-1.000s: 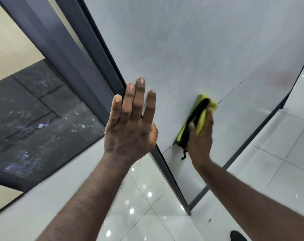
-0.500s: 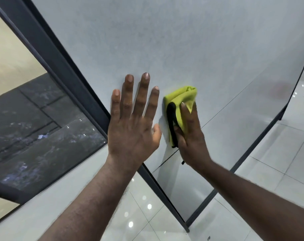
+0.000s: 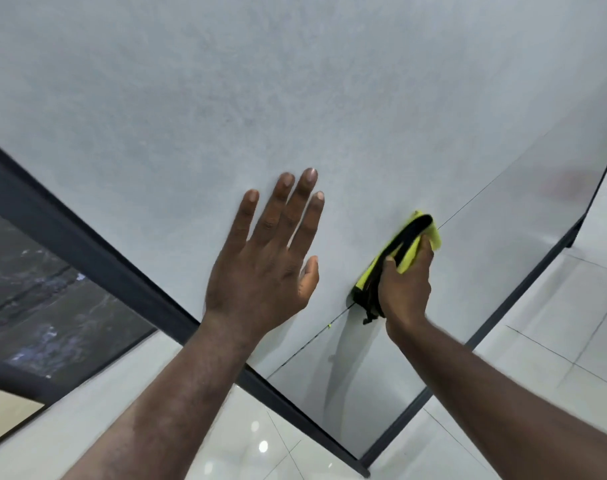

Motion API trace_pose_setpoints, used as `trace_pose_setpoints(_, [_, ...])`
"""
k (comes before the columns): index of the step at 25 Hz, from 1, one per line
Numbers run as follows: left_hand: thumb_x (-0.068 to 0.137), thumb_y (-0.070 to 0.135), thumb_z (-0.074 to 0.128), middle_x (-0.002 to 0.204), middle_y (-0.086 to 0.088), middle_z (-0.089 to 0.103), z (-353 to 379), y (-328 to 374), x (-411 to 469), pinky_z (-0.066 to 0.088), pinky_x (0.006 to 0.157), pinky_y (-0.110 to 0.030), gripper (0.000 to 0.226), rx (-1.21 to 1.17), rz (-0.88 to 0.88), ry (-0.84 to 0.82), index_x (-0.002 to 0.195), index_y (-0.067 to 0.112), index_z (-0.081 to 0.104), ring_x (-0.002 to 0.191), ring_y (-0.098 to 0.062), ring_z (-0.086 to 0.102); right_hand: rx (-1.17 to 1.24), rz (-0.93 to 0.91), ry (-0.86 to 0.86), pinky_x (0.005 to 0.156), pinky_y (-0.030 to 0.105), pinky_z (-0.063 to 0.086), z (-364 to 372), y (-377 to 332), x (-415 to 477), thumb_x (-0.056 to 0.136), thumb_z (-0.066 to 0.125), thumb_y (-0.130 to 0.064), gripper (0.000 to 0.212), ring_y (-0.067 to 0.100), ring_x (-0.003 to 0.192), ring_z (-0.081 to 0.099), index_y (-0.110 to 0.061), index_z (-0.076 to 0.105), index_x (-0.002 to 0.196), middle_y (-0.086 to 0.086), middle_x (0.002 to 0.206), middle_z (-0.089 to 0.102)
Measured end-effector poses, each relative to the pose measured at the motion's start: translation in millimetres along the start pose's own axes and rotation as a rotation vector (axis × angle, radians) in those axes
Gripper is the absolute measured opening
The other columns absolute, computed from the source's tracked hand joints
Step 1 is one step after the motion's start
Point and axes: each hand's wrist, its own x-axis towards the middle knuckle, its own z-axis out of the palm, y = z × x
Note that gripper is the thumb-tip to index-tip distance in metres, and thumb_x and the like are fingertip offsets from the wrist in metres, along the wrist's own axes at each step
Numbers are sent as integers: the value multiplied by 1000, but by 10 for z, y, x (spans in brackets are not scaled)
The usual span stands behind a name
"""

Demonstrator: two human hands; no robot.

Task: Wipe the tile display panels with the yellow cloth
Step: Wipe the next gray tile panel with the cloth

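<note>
A large pale grey tile display panel (image 3: 295, 98) fills most of the view, set in a dark metal frame (image 3: 87, 251). My left hand (image 3: 264, 268) lies flat against the panel with its fingers spread and straight. To its right, my right hand (image 3: 404, 289) grips a folded yellow cloth with black trim (image 3: 411, 244) and presses it on the panel beside a thin tile joint. The cloth's lower part is partly hidden by my fingers.
A second panel of dark marbled tile (image 3: 35, 306) stands behind at the left. Glossy white floor tiles (image 3: 555, 341) lie below and to the right. The frame's bottom corner (image 3: 362, 471) meets the floor near the lower middle.
My right hand has swept the cloth to the right and down along the panel, away from my left hand. The view has shifted left to right across the panel; the left hand stays flat.
</note>
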Motion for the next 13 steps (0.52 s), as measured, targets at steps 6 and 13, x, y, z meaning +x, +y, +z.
trace_pose_setpoints(6, [108, 45, 41, 180, -16, 13, 166, 104, -26, 11, 132, -62, 80, 124, 68, 21, 173, 6, 15, 166, -31, 17, -52, -235, -5, 114, 37, 40, -230, 57, 456, 99, 66, -19, 75, 27, 143, 47, -33, 28, 162, 0, 159, 43])
trace_pose_setpoints(13, [108, 46, 42, 179, -16, 20, 178, 117, -37, 20, 130, -65, 79, 190, 66, 26, 172, 5, 20, 164, -32, 24, -74, -181, -87, 125, 39, 26, -112, 464, 53, 108, 52, -23, 74, 21, 154, 29, -24, 10, 169, 6, 170, 27])
